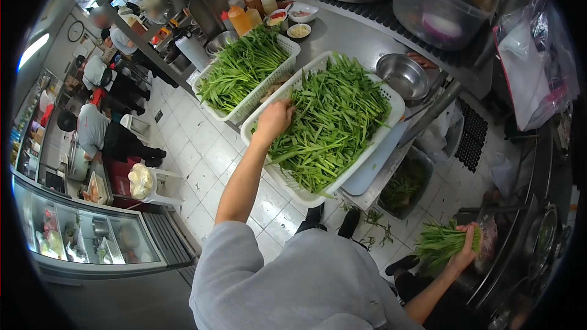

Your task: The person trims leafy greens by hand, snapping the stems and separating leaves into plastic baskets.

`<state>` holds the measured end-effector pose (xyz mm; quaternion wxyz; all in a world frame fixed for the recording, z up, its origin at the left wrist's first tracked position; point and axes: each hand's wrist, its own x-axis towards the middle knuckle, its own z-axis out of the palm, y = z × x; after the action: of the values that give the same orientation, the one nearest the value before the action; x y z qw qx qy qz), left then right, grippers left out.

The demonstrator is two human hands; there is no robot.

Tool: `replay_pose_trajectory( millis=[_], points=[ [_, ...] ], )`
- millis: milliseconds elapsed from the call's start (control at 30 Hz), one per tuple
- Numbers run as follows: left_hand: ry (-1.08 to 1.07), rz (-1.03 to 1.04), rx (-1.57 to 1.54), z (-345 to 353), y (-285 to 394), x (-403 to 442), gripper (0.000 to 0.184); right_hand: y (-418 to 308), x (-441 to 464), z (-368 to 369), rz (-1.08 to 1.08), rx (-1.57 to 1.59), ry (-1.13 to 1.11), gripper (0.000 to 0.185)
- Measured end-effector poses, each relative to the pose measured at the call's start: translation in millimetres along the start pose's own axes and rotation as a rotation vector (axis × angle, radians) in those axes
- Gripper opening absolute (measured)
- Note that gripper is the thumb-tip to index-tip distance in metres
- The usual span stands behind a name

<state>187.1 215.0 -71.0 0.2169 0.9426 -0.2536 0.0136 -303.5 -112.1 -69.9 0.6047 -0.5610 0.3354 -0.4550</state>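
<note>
My left hand [274, 121] reaches to the left side of a large white basket [396, 102] heaped with long leafy greens [342, 119]. Its fingers point into the greens, and their tips are hidden, so their grip is unclear. Low on the right, my right hand [468, 243] is closed around a bunch of greens [439, 243], held away from the baskets with the leaves pointing left. A smaller white basket [292, 55], also full of greens [247, 67], stands beside the large one at its upper left.
A metal bowl [402, 77] sits right of the large basket, below a shelf [361, 6] with pots. Sauce bottles [240, 19] stand behind the baskets. A bin of greens [406, 186] is below the counter. Several people work at the left, near a white stool [166, 186].
</note>
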Motion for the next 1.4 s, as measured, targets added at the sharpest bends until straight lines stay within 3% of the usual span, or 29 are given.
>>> replay_pose_trajectory(
  millis=[67,167,367,433,667,800,867,933,1400],
  points=[
    [-0.094,-0.068,0.075,3.1,-5.9,4.3,0.023,-2.9,7.7,13.0,-0.020,0.006,-0.052,0.013],
    [0.013,-0.074,-0.152,-21.9,-6.7,5.1,0.025,-13.9,14.6,30.3,-0.078,-0.035,-0.089,0.013],
    [-0.106,-0.093,-0.905,-92.3,27.4,-8.7,0.029,-34.5,23.0,65.1,-0.085,-0.031,-0.086,0.018],
    [-0.207,-0.053,-0.985,-103.5,37.8,-12.3,0.031,-38.3,25.7,90.2,-0.103,-0.050,-0.105,0.021],
    [-0.489,0.023,-1.278,-97.9,82.8,-21.6,0.032,-77.2,17.8,206.7,-0.046,-0.024,-0.497,0.014],
    [-0.647,0.045,-1.147,-80.3,116.1,-25.1,0.028,-87.0,24.5,270.3,-0.034,-0.040,-0.749,0.021],
    [-0.746,0.091,-1.157,-72.4,130.2,-27.0,0.026,-83.1,31.2,292.1,0.113,0.013,-0.894,0.020],
    [-0.818,0.148,-1.131,-68.2,137.6,-28.5,0.025,-76.1,33.5,303.6,0.129,0.055,-0.938,0.018],
    [-0.785,0.073,-1.204,-50.4,97.5,-30.9,0.016,-45.2,65.4,261.9,0.229,0.288,-0.789,0.019]
  ],
)
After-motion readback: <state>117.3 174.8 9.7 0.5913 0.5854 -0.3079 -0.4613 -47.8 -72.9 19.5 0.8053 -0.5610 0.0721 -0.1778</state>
